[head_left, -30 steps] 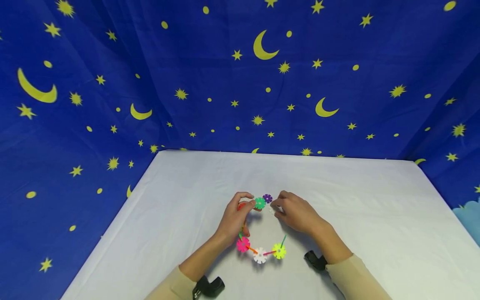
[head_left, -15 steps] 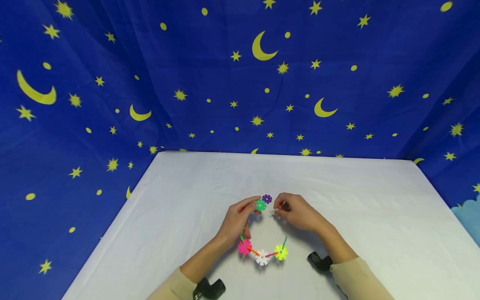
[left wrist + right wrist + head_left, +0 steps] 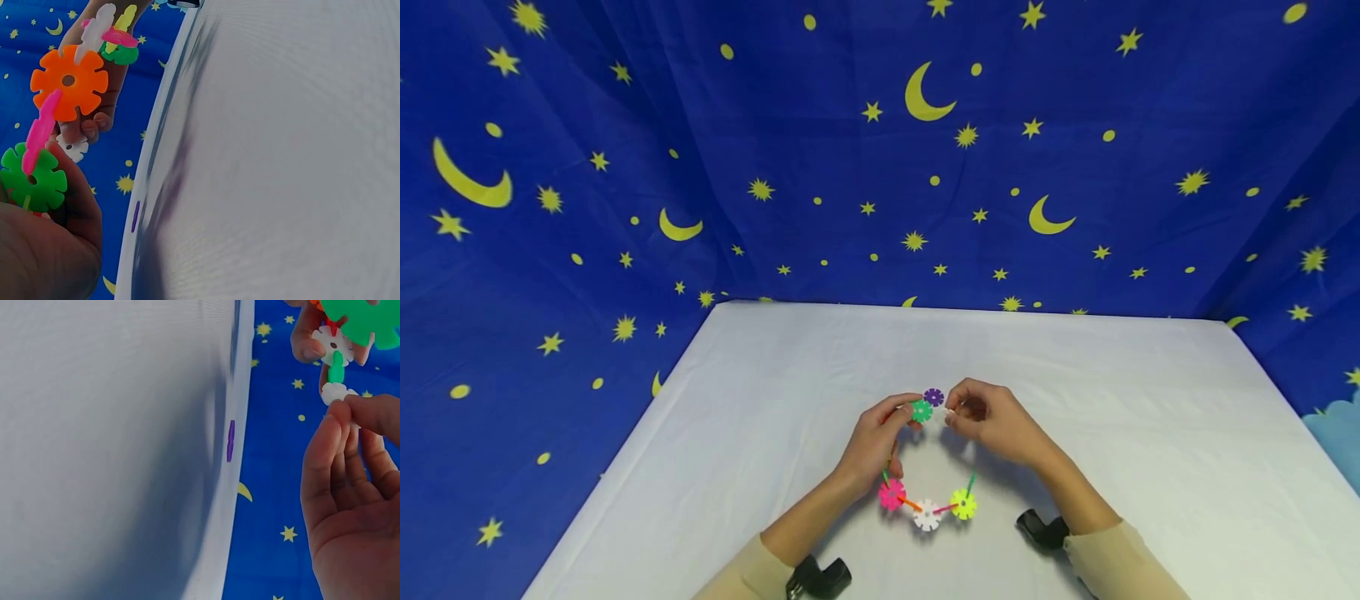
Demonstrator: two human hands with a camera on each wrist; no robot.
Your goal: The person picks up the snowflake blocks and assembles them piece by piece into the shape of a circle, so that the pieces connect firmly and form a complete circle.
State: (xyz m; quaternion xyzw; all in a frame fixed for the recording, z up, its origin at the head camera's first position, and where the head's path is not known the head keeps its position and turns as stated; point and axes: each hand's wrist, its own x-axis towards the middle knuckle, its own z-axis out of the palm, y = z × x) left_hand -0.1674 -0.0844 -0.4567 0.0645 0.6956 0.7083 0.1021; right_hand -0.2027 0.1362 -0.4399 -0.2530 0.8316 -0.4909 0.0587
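Observation:
A chain of interlocking snowflake discs curves in a broken ring between my hands. My left hand (image 3: 871, 442) grips the chain on its left side, fingers around it beside a teal-green disc (image 3: 922, 410). Pinched between thumb and forefinger of my right hand (image 3: 1000, 423) is a small white disc (image 3: 337, 393); a green disc seen edge-on (image 3: 336, 370) meets it in the right wrist view. The ring's near side shows a pink disc (image 3: 892, 494), another white disc (image 3: 927, 516) and a yellow disc (image 3: 964, 504). An orange disc (image 3: 69, 80) shows in the left wrist view.
A loose purple disc (image 3: 933, 397) lies on the white-covered table (image 3: 1150, 417), just beyond the hands. Black wrist camera mounts (image 3: 1043, 530) sit under both forearms. A blue curtain (image 3: 820, 150) with yellow stars and moons hangs behind and at the sides.
The left fingers have straightened over the chain, hiding a red disc that showed before. My right hand has turned the white disc edge-on, and the chain's near side has shifted slightly right.

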